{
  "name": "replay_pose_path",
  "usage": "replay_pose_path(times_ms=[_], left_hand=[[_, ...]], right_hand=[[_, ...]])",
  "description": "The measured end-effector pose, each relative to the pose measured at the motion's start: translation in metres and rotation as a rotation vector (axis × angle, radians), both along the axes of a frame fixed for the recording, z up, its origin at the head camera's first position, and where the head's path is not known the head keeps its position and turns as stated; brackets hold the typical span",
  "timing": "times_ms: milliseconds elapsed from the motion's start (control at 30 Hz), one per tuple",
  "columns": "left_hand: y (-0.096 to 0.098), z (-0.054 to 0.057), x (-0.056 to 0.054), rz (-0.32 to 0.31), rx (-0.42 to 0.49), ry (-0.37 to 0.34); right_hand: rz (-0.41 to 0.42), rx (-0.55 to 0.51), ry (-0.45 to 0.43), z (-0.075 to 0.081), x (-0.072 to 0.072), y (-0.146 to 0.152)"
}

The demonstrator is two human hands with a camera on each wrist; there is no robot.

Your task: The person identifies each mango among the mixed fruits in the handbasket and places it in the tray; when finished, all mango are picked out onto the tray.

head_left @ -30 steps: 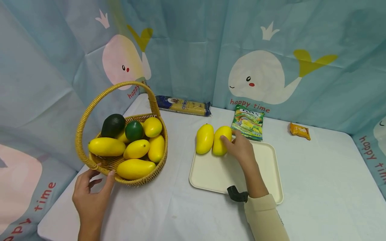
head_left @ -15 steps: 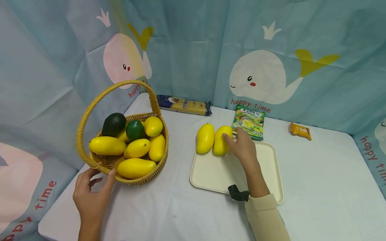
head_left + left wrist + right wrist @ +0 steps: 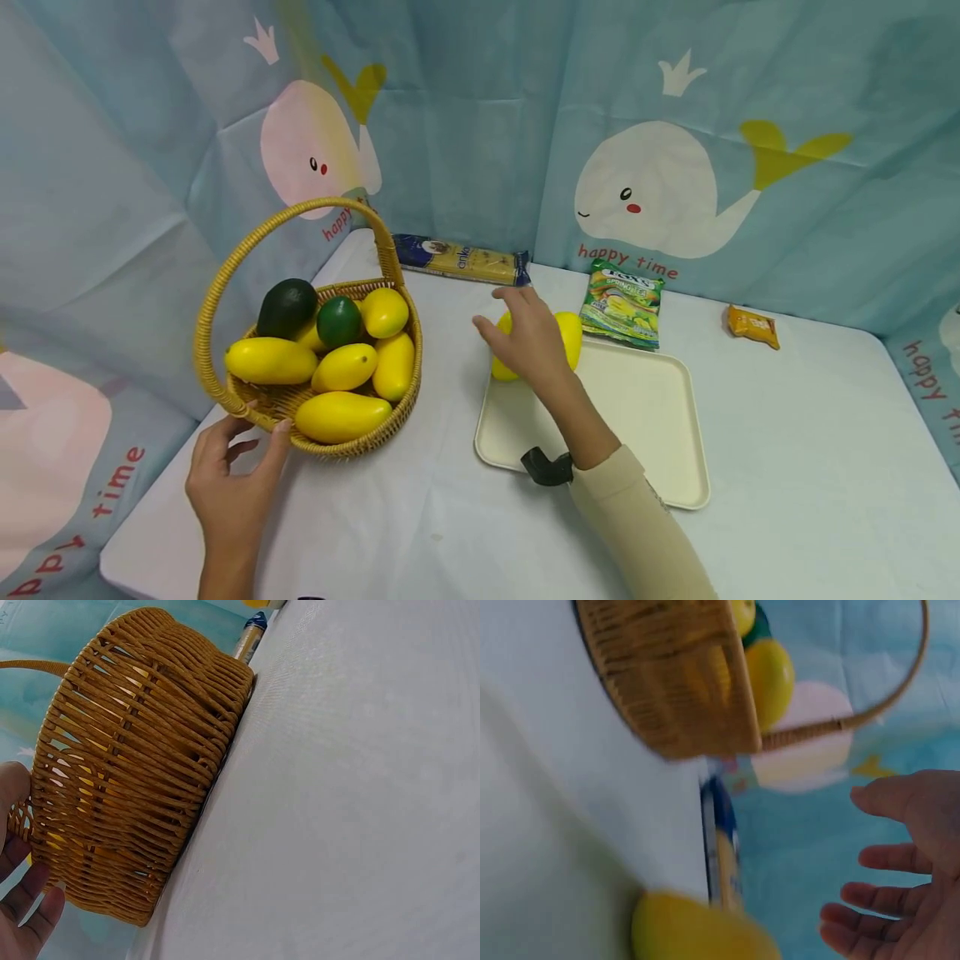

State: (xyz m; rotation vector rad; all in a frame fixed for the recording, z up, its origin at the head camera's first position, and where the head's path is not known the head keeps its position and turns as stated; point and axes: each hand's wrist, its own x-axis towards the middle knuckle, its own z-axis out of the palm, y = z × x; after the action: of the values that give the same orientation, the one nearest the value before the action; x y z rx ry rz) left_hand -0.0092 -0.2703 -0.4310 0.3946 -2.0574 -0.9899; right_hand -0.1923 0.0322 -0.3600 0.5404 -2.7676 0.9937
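Note:
A wicker basket (image 3: 406, 408) with a tall handle stands at the left, holding several yellow mangoes (image 3: 343, 417), yellow lemon-like fruits (image 3: 385, 312), a dark avocado (image 3: 287, 309) and a smaller green fruit (image 3: 339, 322). My left hand (image 3: 231, 479) holds its near rim by the handle's foot; in the left wrist view, fingers lie against the weave (image 3: 135, 757). My right hand (image 3: 531, 337), fingers spread and holding nothing, hovers over two mangoes at the cream tray's (image 3: 637, 408) far left corner. It partly hides the left mango (image 3: 504, 367) and the right mango (image 3: 571, 335).
Behind the tray lies a green candy bag (image 3: 622, 304). A pasta packet (image 3: 461, 261) rests near the back curtain, right of the basket. A small orange wrapped snack (image 3: 753, 326) lies at the right. Whale-print curtains (image 3: 465, 150) border the white table.
My right hand has let go of the right mango and moved left, over the left mango. Both mangoes stay on the tray. The left hand keeps its place at the basket.

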Motion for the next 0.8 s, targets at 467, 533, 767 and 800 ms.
replay_pose_path(times_ms=[467,533,767,800], left_hand=[[0.001,-0.001,-0.002,0.004,-0.009,-0.004],[0.000,-0.002,-0.001,0.011,-0.011,-0.020],[-0.002,-0.005,-0.001,0.017,-0.016,-0.025],[-0.002,-0.005,-0.001,0.016,-0.015,-0.023]], right_hand=[[0.334,0.118,-0.046,0.006,0.002,-0.100],[0.344,0.156,-0.035,0.004,0.000,-0.105],[0.362,0.223,-0.002,0.002,-0.004,-0.112],[0.363,0.233,0.010,0.002,-0.005,-0.112]])
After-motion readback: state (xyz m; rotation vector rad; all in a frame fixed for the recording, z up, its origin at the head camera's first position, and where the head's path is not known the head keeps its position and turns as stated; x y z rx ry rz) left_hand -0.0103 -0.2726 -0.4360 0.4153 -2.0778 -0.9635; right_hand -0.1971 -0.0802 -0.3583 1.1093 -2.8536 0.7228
